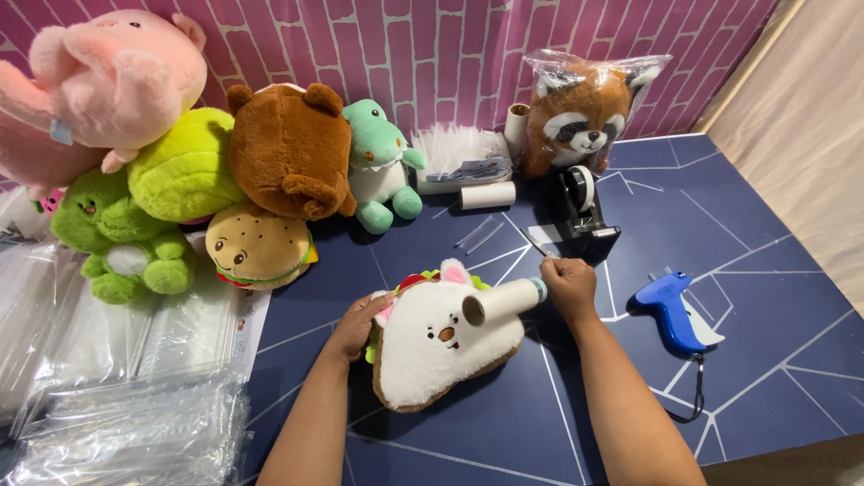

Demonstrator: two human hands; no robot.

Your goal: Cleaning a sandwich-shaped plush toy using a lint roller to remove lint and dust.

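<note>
A white sandwich-shaped plush point(432, 353) with a small face lies on the dark blue table point(630, 207). My left hand point(358, 326) presses against its left edge. My right hand point(567, 286) grips the end of a white paper roll point(500, 301) that rests across the plush's upper right; a thin strip sticks up from my fingers.
Behind stand a burger plush point(258, 247), brown bear point(290, 148), green dinosaur point(378, 162), green frogs point(135, 238), pink pig point(108, 76) and a bagged raccoon plush point(580, 112). A black tape dispenser point(583, 216), a blue tagging gun point(668, 310), and clear bags point(117, 387) lie around.
</note>
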